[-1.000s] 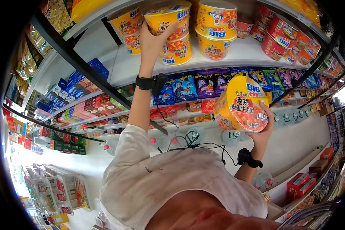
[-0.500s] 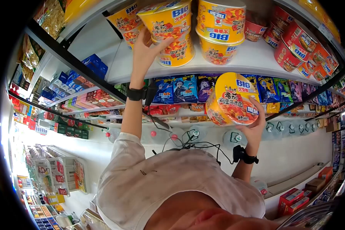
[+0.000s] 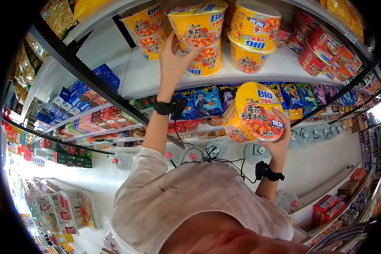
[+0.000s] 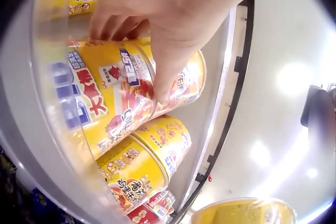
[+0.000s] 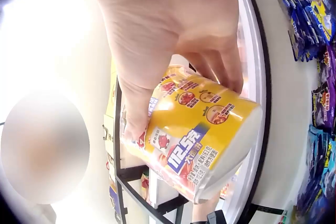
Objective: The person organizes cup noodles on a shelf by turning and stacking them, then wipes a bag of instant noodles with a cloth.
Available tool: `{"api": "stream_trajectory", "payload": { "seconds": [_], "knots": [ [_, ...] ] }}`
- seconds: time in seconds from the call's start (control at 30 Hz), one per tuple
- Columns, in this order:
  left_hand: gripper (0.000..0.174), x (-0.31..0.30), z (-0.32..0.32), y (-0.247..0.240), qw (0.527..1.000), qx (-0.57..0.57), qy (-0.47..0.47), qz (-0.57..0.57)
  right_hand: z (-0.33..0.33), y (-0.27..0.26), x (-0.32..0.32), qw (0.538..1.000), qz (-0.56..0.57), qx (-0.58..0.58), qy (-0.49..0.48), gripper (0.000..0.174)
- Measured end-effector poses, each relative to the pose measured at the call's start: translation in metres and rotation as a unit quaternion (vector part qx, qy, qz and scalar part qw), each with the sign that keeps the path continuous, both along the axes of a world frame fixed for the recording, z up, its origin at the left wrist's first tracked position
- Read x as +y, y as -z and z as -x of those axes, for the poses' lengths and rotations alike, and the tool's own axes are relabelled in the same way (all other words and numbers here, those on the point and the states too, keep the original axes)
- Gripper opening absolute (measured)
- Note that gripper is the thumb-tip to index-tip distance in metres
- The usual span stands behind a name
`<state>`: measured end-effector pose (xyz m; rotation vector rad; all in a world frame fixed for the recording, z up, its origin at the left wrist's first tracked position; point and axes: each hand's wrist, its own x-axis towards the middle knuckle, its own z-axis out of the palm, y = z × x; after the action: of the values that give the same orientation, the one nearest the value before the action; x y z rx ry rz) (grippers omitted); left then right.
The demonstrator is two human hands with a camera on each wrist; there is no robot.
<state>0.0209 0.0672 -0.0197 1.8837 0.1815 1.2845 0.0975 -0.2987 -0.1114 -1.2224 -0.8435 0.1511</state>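
My left hand (image 3: pixel 175 63) is at a stack of two yellow instant noodle cups on the upper shelf. Its thumb lies across the front near the seam between the upper cup (image 3: pixel 195 27) and the lower cup (image 3: pixel 209 63), with the fingers round the left side. The left wrist view shows the thumb pressed on the printed wall and the fingers curled over the far side, partly hidden. In front of the lower snack shelf, my right hand (image 3: pixel 279 142) grips another yellow noodle cup (image 3: pixel 258 112), its lid tilted toward the head camera.
More yellow cups stand stacked left (image 3: pixel 144 25) and right (image 3: pixel 254 27) of the held stack. Red noodle cups (image 3: pixel 319 48) sit farther right. Snack bags (image 3: pixel 207 100) line the shelf below, and large water bottles (image 3: pixel 122 161) stand on the floor. A black shelf post (image 3: pixel 84 70) slants at left.
My left thumb has slid down from the upper cup's wall toward the seam of the stack. The cup in my right hand has moved left, closer to that stack. The head view has shifted slightly.
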Motion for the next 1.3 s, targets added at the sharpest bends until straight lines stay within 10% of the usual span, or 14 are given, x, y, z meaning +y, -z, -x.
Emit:
{"api": "stream_trajectory", "payload": {
  "seconds": [0.33,0.47,0.67,0.83,1.13,1.3],
  "knots": [
    [0.073,-0.004,0.015,-0.005,0.989,0.11,0.089,0.037,0.02,-0.012,0.002,0.999,0.034,-0.025,0.004,0.104],
    [0.069,0.002,0.026,0.025,0.997,0.029,-0.07,0.015,0.025,-0.028,0.029,0.992,0.06,-0.111,-0.027,0.103],
    [0.047,-0.026,0.141,0.004,0.989,-0.104,-0.04,0.1,0.046,-0.073,0.107,0.978,0.031,-0.167,-0.117,0.103],
    [0.065,-0.029,0.175,0.014,0.99,-0.024,0.051,0.127,0.069,-0.098,0.213,0.965,-0.026,-0.158,-0.206,0.101],
    [0.105,0.014,0.173,0.005,0.995,-0.07,-0.063,0.014,0.083,-0.079,0.29,0.978,-0.019,-0.122,-0.166,0.083],
    [0.107,0.004,0.187,-0.018,0.94,0.04,-0.235,-0.245,0.077,-0.084,0.262,0.96,-0.007,-0.235,-0.148,0.05]
  ]
}}
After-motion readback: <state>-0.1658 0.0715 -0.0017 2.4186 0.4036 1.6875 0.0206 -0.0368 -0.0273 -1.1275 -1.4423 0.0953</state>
